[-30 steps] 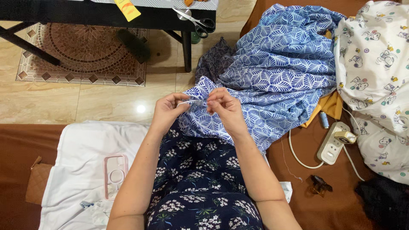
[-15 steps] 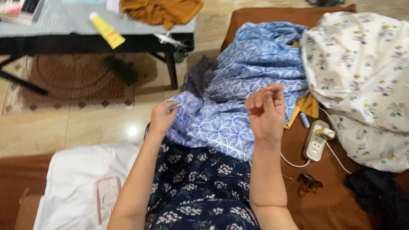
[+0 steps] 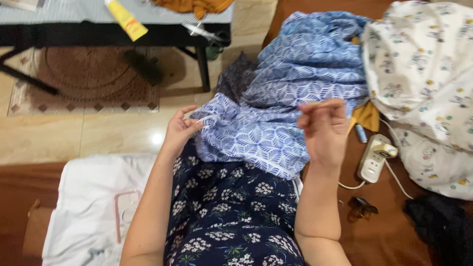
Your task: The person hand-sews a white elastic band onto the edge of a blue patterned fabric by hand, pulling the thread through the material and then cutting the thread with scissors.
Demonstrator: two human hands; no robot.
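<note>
— How many hands are at work, and on what?

— Two. The left hand pinches the white-edged corner of one blue leaf-print cloth. The right hand is lifted just above it, fingers curled narrow; whether it holds anything I cannot tell.

— Which way does the cloth run?

— Its long axis goes from the left hand's pinch away up and rightward.

— Beyond?

— Right of the right hand, one power strip; farther, one table with one yellow tube.

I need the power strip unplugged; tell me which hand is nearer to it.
Right. The right hand is raised just left of the white power strip, apart from it; the left hand pinches the blue leaf-print fabric far across the lap.
</note>
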